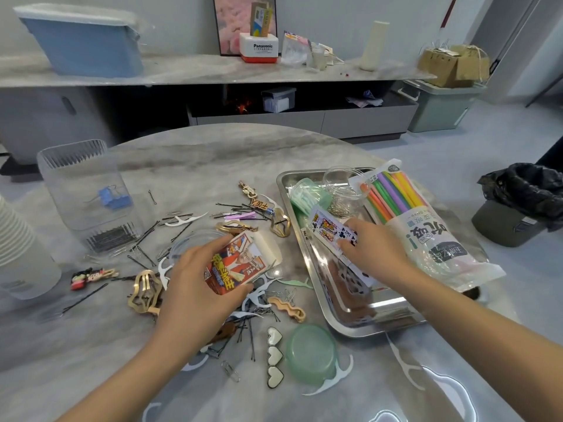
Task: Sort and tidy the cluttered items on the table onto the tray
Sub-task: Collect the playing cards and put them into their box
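Observation:
A steel tray [307, 263] lies right of centre on the marble table. My right hand [374, 254] is over the tray and pinches a fan of playing cards [330, 228]. More cards [353, 277] lie on the tray floor under it. My left hand [198, 280] grips an open playing-card box [240, 263] just left of the tray. In the tray's far end sit a green cotton-swab tub [307, 196] and a clear jar of pins [344, 190]. A bag of coloured straws [408, 214] lies along the tray's right rim.
Hairpins, paper clips, floss picks and gold hair clips [146, 292] litter the table left of the tray. A green lid [310, 353] and heart-shaped clip [275, 357] lie near me. A clear bin [85, 193] with a blue binder clip stands far left, beside stacked cups [18, 239].

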A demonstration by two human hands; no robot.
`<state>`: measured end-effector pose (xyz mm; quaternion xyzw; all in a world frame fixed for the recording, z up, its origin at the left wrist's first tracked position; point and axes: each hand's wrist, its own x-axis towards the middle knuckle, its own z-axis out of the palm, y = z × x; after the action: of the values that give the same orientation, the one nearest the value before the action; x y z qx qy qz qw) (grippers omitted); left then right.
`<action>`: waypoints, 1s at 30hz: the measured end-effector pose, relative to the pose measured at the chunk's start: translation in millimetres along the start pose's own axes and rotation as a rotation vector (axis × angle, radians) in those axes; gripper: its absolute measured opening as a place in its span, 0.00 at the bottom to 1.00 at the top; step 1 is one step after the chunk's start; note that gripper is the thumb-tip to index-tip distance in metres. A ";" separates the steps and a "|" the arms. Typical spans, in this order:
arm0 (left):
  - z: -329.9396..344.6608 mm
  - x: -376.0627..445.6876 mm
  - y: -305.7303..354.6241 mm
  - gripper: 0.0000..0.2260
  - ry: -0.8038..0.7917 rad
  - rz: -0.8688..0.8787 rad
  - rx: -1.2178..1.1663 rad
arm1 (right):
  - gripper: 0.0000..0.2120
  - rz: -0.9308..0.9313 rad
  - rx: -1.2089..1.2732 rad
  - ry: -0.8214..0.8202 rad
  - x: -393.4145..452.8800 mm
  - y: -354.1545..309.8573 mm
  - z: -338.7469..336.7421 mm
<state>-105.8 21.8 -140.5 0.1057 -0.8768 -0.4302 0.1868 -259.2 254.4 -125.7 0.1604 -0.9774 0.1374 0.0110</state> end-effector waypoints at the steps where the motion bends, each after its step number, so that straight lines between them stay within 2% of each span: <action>1: -0.1 -0.4 0.2 0.31 -0.001 0.001 -0.003 | 0.10 -0.016 0.066 0.009 -0.4 1.8 1.7; 3: -0.3 -0.6 0.0 0.31 0.003 0.001 -0.004 | 0.04 -0.024 0.327 0.080 -3.3 3.4 3.6; 6: -0.8 -0.6 -0.7 0.31 0.006 -0.010 -0.016 | 0.06 0.037 0.714 0.214 -8.9 2.7 3.8; 10: 0.1 -0.8 -0.4 0.31 0.005 0.000 -0.014 | 0.08 0.103 1.030 0.192 -13.1 2.4 7.5; 13: 0.6 -1.5 -0.5 0.31 0.004 0.004 -0.010 | 0.16 0.127 1.166 0.156 -16.7 5.3 12.2; 15: 0.3 -1.5 -0.9 0.31 0.006 -0.003 -0.005 | 0.18 0.141 1.211 0.105 -19.7 8.7 16.6; 19: -0.1 -0.6 -0.8 0.31 0.005 -0.004 -0.006 | 0.11 0.223 1.228 0.094 -22.6 14.3 19.4; 24: 1.4 -1.1 -0.3 0.31 -0.018 -0.007 -0.021 | 0.13 0.199 1.170 0.111 -23.0 11.1 20.0; 30: 3.0 -2.5 1.1 0.31 -0.037 -0.001 -0.004 | 0.09 0.149 1.014 0.035 -23.3 2.0 20.8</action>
<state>-104.8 25.5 -142.0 0.0975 -0.8792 -0.4341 0.1705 -237.3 257.8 -147.8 0.0730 -0.7964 0.5972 -0.0617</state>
